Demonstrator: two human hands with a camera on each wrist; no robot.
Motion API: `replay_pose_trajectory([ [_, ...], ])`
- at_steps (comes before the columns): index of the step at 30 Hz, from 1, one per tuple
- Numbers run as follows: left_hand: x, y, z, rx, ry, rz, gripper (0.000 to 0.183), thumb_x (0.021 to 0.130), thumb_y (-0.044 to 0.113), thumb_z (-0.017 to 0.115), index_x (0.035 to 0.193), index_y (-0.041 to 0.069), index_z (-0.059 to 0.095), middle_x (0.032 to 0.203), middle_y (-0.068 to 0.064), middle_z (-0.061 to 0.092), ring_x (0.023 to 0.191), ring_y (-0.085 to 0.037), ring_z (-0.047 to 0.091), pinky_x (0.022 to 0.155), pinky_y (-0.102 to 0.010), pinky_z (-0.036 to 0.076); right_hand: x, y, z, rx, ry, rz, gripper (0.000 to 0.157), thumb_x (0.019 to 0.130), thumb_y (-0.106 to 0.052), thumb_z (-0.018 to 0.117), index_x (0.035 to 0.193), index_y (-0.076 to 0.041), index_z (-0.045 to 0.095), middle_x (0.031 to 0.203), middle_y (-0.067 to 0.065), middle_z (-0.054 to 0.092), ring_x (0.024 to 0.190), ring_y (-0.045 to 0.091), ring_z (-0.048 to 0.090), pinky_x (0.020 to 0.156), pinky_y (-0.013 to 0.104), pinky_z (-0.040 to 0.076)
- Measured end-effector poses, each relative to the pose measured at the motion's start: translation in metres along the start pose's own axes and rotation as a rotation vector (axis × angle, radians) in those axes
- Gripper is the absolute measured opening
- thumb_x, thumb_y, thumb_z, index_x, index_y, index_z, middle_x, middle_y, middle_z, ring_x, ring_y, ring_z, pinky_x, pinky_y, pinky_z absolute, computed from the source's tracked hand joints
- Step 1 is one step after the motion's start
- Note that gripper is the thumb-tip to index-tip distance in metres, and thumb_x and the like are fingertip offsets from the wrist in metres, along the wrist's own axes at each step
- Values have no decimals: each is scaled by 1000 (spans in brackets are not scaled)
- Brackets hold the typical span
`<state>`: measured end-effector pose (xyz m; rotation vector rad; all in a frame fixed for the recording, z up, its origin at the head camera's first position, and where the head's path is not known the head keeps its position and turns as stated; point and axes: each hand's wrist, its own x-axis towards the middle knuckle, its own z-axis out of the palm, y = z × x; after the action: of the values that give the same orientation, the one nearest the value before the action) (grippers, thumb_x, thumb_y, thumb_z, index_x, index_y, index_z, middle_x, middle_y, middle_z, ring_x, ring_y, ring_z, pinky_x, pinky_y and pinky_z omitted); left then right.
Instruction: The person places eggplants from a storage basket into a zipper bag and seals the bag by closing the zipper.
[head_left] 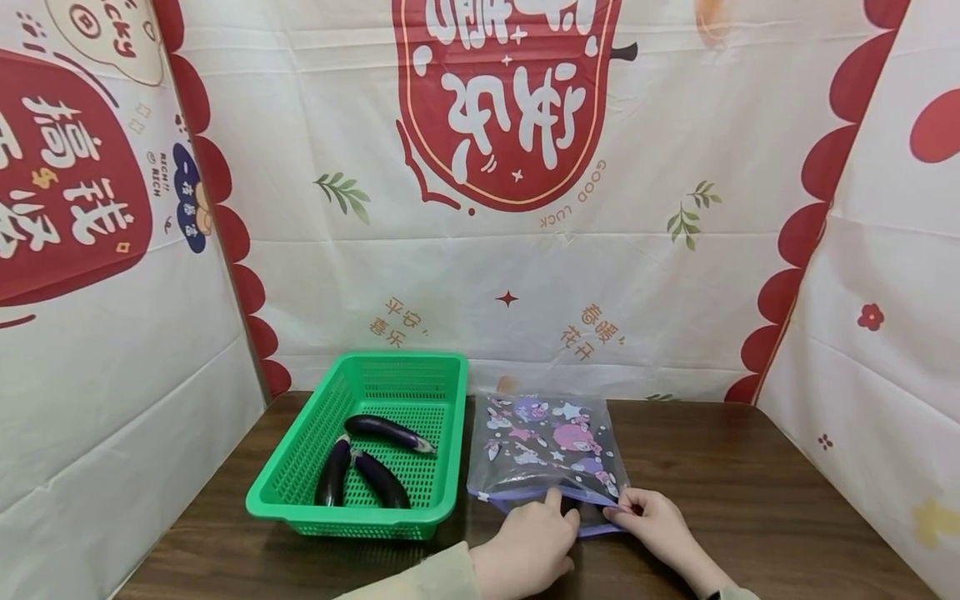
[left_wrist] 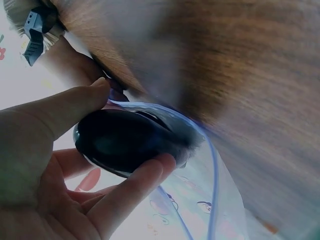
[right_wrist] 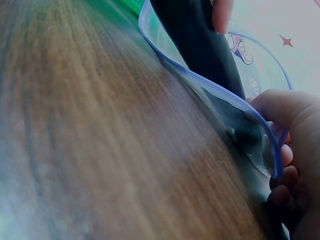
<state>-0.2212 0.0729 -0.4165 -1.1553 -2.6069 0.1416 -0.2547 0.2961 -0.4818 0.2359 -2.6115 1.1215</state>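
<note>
head view: i saw the bag (head_left: 542,448) near the table's far edge (head_left: 690,412). left wrist: the left hand (left_wrist: 45,192) gripped an eggplant (left_wrist: 122,140). right wrist: the eggplant was partly inside the bag, its rim (right_wrist: 220,91) pinched by the right hand (right_wrist: 304,131).

Left fingers (head_left: 553,500) and right fingers (head_left: 636,498) at a patterned bag (head_left: 542,446), 3 eggplants (head_left: 382,481) in green basket (head_left: 352,514)
</note>
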Motion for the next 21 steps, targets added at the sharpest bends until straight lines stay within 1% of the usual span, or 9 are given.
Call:
replay_pose_trajectory([
  [9,8,0,6,-3,-45,-36,44,69,45,69,101,19,57,88,-1,45,50,-10,46,37,-22,35,1,-1,0,-14,-9,7,39,70,-32,72,55,-16,40,48,-12,29,44,1,29,43,18,23],
  [13,12,0,11,-1,-43,-37,43,68,45,70,100,20,57,87,-1,45,49,-9,44,37,-22,34,1,-2,0,-11,-19,11,39,70,-32,72,55,-16,40,48,-12,29,44,1,29,43,18,23],
  [21,21,-2,18,-15,-40,-54,41,71,41,69,103,21,54,89,-2,47,51,-11,46,37,-24,36,1,-1,0,-19,-12,16,39,70,-33,72,55,-16,40,48,-12,28,43,1,29,42,19,23],
])
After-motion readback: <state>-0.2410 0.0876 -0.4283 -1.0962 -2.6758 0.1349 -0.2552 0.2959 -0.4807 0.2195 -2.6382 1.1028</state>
